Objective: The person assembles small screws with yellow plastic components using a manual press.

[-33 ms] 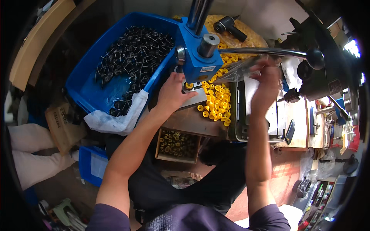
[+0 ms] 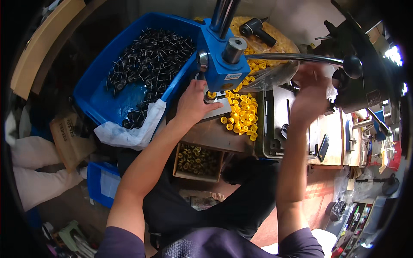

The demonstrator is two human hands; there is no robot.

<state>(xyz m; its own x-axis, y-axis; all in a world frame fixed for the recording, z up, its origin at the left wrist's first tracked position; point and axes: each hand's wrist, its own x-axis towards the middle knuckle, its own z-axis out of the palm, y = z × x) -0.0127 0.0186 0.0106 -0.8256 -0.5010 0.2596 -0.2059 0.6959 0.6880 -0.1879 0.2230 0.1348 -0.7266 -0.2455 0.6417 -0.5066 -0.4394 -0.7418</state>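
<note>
My left hand (image 2: pixel 192 103) is at the base of the blue hand press (image 2: pixel 226 64). Its thumb and fingers curve round a small yellow-topped piece (image 2: pixel 210 95) on the grey metal base plate (image 2: pixel 218 110). The palm side and part of the piece are hidden. My right hand (image 2: pixel 310 92) is raised at the right, above the dark tray (image 2: pixel 272 146) and below the press's long lever (image 2: pixel 297 56). Motion smears its fingers, so I cannot make out whether it holds anything. Loose yellow caps (image 2: pixel 243 114) lie in a heap beside the base plate.
A blue bin (image 2: pixel 97 81) of black stemmed parts stands at the left. Under the bench edge is an open box (image 2: pixel 198 162) of small yellowish parts. A clear bag (image 2: pixel 271 79) and a black tool (image 2: pixel 257 31) lie behind; a dark machine (image 2: pixel 357 81) stands at the right.
My right hand has moved rightward, away from the clear bag. The white sheet over the tray no longer shows there, and dark items inside are visible. My left hand has stayed in place.
</note>
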